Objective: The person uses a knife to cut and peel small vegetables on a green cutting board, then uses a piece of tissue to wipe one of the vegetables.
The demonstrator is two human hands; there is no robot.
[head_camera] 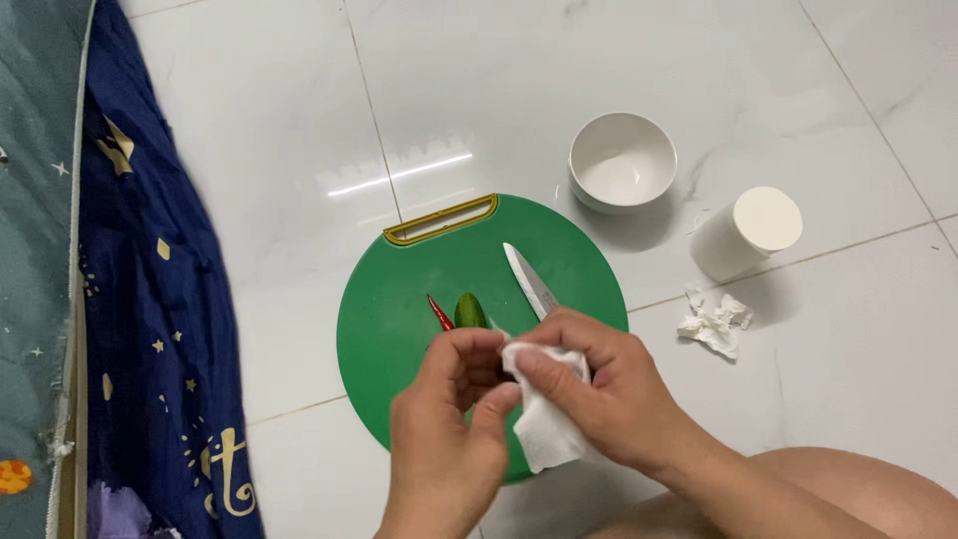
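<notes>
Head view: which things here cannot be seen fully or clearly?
- Knife: its handle is hidden behind the right hand.
- Green vegetable and red chili: near ends covered by the left hand.
- Green cutting board: near edge hidden by both hands.
- White tissue: what it wipes is hidden between the fingers.

Bare hands (519, 399), forearms unsleeved, no rings.

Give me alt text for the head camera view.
Two hands meet over a round green cutting board: the right hand holds a white tissue against the left hand. A knife, red chili and green vegetable lie on the board.
</notes>
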